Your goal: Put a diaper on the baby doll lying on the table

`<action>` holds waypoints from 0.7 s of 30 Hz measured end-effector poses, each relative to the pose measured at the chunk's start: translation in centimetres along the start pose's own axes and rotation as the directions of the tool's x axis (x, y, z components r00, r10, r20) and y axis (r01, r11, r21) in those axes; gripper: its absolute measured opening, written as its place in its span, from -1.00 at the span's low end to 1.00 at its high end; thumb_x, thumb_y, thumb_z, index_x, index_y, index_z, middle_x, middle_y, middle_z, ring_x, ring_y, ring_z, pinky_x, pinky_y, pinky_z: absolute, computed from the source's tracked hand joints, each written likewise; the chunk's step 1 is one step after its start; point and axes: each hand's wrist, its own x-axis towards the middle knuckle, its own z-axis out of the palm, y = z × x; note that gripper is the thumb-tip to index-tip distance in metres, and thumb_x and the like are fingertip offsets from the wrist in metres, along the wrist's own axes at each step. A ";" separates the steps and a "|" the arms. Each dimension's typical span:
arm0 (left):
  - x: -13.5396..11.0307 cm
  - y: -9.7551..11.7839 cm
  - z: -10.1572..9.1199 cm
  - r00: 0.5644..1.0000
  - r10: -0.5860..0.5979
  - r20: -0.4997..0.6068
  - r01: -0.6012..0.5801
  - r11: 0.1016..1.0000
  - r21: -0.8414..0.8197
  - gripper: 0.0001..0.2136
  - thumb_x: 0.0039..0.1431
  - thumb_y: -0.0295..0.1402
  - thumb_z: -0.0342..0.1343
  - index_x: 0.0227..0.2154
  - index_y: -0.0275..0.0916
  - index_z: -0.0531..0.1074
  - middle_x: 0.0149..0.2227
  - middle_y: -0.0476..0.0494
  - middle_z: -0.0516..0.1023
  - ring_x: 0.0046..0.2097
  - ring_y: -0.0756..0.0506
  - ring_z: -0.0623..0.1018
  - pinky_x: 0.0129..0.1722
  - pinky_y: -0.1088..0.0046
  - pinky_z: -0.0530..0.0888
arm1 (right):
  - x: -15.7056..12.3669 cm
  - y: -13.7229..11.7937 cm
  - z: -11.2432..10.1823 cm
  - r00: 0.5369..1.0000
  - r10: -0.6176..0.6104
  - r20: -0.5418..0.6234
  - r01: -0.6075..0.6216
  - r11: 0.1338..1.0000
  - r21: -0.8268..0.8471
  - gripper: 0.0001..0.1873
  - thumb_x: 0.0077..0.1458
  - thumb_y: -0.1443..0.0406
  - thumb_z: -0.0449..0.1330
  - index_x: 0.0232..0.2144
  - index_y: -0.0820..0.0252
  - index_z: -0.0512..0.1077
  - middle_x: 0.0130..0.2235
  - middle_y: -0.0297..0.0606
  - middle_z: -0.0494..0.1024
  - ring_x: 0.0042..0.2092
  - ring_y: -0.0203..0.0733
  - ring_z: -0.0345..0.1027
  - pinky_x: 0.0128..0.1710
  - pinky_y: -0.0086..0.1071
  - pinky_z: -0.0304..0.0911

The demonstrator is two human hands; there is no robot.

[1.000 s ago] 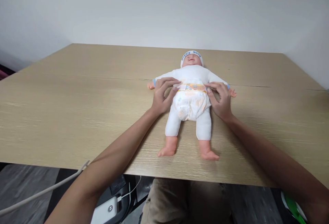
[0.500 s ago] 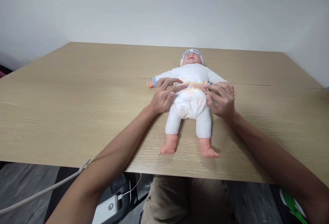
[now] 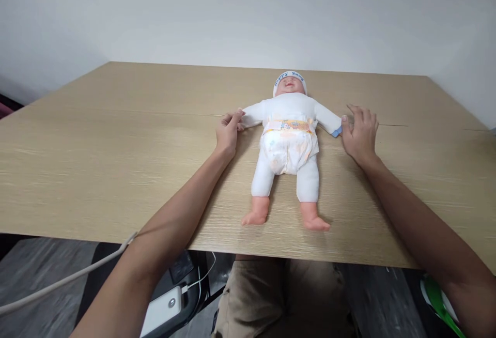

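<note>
A baby doll [image 3: 292, 104] in a white suit lies on its back, its feet towards me. Around its hips is a white diaper [image 3: 289, 152] with a patterned orange waist strip [image 3: 292, 125] across the front. At the end of the doll's arm on the left, my left hand [image 3: 228, 132] is closed in a pinch, hiding most of the doll's hand. My right hand [image 3: 361, 134] is at the blue cuff [image 3: 337, 132] of the other arm, thumb and fingers apart. The doll's hand there is hidden, so contact is unclear.
The doll lies on a wide wooden table [image 3: 116, 172] that reaches a pale wall [image 3: 248, 17]. A white cable [image 3: 70, 278] runs up to the front edge by my left forearm. Below are a white power bank [image 3: 163, 311] with a cord and a green object [image 3: 439, 299].
Both hands have left the diaper's waist and moved outward to the ends of the doll's arms. The waist strip is now fully in view. The left hand has closed.
</note>
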 end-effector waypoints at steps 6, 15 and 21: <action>1.4 -1.3 -0.5 0.996 -0.086 -0.005 0.086 0.996 -0.025 -0.54 0.12 0.19 0.40 -0.33 -0.15 0.56 -0.38 -0.01 0.44 -0.39 -0.04 0.38 -0.28 0.34 0.42 | 0.2 2.6 2.1 0.992 0.033 0.119 -0.040 0.998 0.055 -0.27 0.56 -0.10 -0.16 0.21 0.22 0.60 0.22 0.25 0.63 0.26 0.42 0.44 0.31 0.40 0.28; 1.4 -1.7 -1.8 0.970 0.226 -0.093 -0.178 0.914 0.365 -0.53 0.21 0.17 0.36 -0.13 -0.11 0.49 0.02 -0.27 0.55 0.08 -0.30 0.51 0.18 0.09 0.47 | 0.5 2.5 2.5 0.981 -0.112 0.158 0.091 0.987 0.133 -0.14 0.47 -0.31 -0.06 0.32 0.19 0.52 0.25 0.18 0.65 0.24 0.36 0.49 0.33 0.25 0.33; 2.6 -3.0 -3.5 0.956 0.280 0.082 -0.276 0.779 0.563 -0.56 0.24 0.07 0.35 -0.01 -0.12 0.51 0.20 -0.43 0.57 0.33 -0.51 0.36 0.49 -0.23 0.15 | 0.6 1.8 1.9 0.972 -0.137 0.191 0.100 0.977 0.191 -0.20 0.46 -0.27 0.04 0.33 0.18 0.54 0.23 0.15 0.68 0.21 0.36 0.53 0.34 0.23 0.32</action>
